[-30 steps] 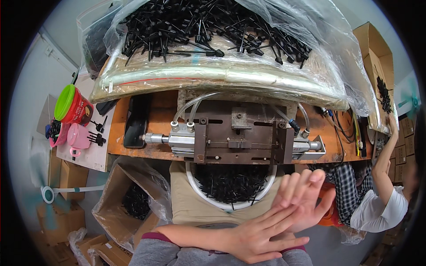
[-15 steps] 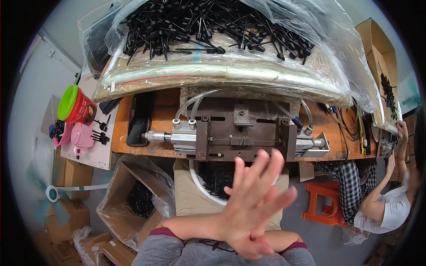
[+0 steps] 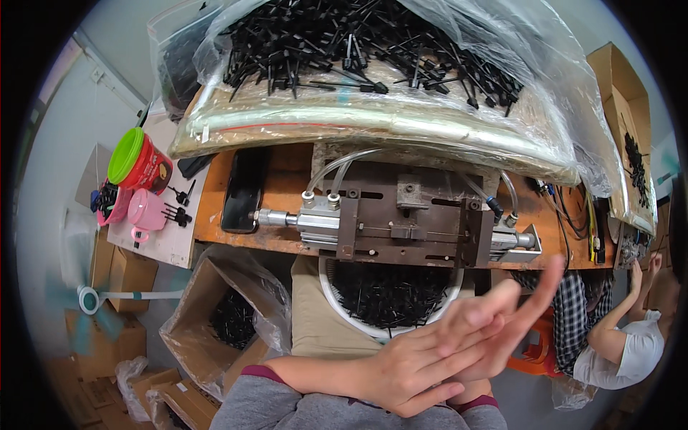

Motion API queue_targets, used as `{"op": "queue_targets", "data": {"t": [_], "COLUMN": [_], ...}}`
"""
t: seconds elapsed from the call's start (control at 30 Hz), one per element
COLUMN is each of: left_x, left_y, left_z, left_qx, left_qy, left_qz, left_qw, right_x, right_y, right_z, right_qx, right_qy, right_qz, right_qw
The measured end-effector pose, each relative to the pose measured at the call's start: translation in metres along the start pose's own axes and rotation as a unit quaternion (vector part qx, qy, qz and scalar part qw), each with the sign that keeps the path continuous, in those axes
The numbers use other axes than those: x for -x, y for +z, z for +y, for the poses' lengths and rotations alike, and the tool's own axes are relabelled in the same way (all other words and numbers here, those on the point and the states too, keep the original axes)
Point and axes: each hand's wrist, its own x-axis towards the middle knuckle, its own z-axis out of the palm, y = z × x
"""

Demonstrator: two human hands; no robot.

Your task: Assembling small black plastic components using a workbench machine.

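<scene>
My left hand (image 3: 408, 365) reaches across my lap to the right, its fingers stretched out and laid over my right hand. My right hand (image 3: 498, 333) lies against it, partly covered, with one finger pointing up and to the right. I see nothing held in either hand. Just beyond them, a round white-rimmed basin (image 3: 331, 304) sits on my lap, full of small black parts (image 3: 390, 290) with thin stems. Above the basin, at the table's edge, is a dark metal fixture (image 3: 394, 208) with silver pneumatic cylinders (image 3: 317, 228) and clear hoses; neither hand touches it.
A plastic-lined tray (image 3: 373, 129) heaped with black stemmed parts spans the back. On the left are a phone (image 3: 244, 190), a red bucket (image 3: 152, 172), a pink cup (image 3: 147, 211) and an open carton (image 3: 193, 308). A co-worker (image 3: 620, 351) sits at the right near an orange stool (image 3: 534, 351).
My hands have moved to the right and are pressed together, uncovering more of the basin. The view has shifted slightly, so the bench appears farther right and lower.
</scene>
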Motion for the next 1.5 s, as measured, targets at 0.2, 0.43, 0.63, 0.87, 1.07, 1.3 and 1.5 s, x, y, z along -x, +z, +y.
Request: {"op": "queue_targets", "data": {"t": [0.2, 0.43, 0.63, 0.87, 1.07, 1.3, 1.5], "left_x": [0.008, 0.022, 0.032, 0.033, 0.035, 0.037, 0.035], "left_y": [-0.028, -0.047, -0.047, -0.048, -0.045, -0.044, -0.041], "left_z": [-0.012, -0.011, -0.027, -0.028, -0.031, -0.033, -0.032], "left_qx": [-0.030, -0.070, -0.021, -0.027, -0.035, -0.038, -0.037], "left_qy": [-0.010, -0.055, -0.054, -0.067, -0.073, -0.085, -0.089], "left_qz": [0.038, 0.106, 0.092, 0.099, 0.101, 0.102, 0.099], "left_qw": [0.999, 0.990, 0.994, 0.992, 0.992, 0.990, 0.990], "right_x": [-0.075, -0.178, -0.232, -0.239, -0.235, -0.223, -0.223], "right_y": [-0.014, 0.009, 0.026, 0.035, 0.014, 0.005, 0.001], "right_z": [0.000, 0.045, 0.100, 0.113, 0.103, 0.097, 0.086], "right_qx": [0.056, 0.479, 0.773, 0.764, 0.703, 0.588, 0.595], "right_qy": [-0.111, -0.135, -0.120, -0.052, -0.089, -0.196, -0.192], "right_qz": [-0.021, -0.140, -0.169, -0.230, -0.267, -0.281, -0.348], "right_qw": [0.992, 0.856, 0.600, 0.601, 0.653, 0.733, 0.699]}}
